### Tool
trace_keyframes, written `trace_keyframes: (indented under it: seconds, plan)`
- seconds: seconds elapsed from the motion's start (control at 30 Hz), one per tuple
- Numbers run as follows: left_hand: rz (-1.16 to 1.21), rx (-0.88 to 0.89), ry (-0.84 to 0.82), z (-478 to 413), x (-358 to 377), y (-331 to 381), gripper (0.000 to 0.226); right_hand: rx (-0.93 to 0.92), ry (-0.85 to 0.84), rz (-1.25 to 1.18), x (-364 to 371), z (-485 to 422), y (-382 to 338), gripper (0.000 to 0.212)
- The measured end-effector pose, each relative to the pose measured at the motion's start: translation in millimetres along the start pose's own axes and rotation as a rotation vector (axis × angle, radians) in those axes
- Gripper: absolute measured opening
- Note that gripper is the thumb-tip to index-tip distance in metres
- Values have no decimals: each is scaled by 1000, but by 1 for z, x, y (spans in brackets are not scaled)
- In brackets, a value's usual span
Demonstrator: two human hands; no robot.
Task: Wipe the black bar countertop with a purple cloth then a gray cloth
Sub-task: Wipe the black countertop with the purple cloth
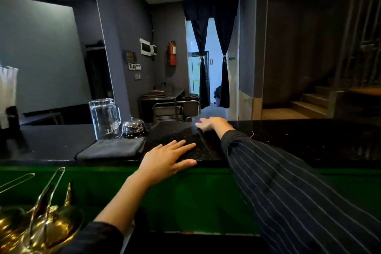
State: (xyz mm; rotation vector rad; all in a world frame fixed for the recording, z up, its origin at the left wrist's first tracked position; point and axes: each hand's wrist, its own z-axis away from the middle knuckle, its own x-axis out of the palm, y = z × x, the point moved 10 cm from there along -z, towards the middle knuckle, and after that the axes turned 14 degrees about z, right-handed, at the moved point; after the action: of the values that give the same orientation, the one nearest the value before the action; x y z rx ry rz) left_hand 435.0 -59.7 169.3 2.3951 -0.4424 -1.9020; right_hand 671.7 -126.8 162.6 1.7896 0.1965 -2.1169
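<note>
The black bar countertop (299, 142) runs across the middle of the head view. My right hand (212, 123) reaches to its far edge and presses flat on a purple cloth (199, 124); only small purple bits show around the fingers. My left hand (171, 155) lies flat on the near edge of the counter, fingers spread, holding nothing. A folded gray cloth (112, 148) rests on the counter just left of my left hand.
An upturned glass mug (105, 118) and a chrome service bell (133, 128) stand behind the gray cloth. Brass bar tools (39, 222) sit low at the front left. A green panel (185, 196) drops below the counter's near edge.
</note>
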Motion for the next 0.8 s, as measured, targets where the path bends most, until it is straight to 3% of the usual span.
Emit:
trace_keyframes:
  seconds: [0.07,0.17,0.27,0.37,0.53,0.67,0.8]
  plan:
    - [-5,3,-14,-2,0,1,82,-90,-49,8,1,-28,-23,67]
    - [-36,17,-28,-4,-1,3,71,-200,-28,5,-7,-9,-62,76]
    - [-45,26,-15,0,-5,7,78,-403,-1,46,-9,43,-97,59]
    - [-49,70,51,4,-11,12,91,-520,-1,40,-8,72,-88,53]
    - [-80,73,142,3,-11,7,99,-365,-34,60,-5,56,-38,57]
    - [-77,47,209,1,-15,5,107,-230,-51,65,-12,47,-42,62]
    - [-55,-4,266,3,-20,1,120,-313,-31,28,-14,28,-87,80]
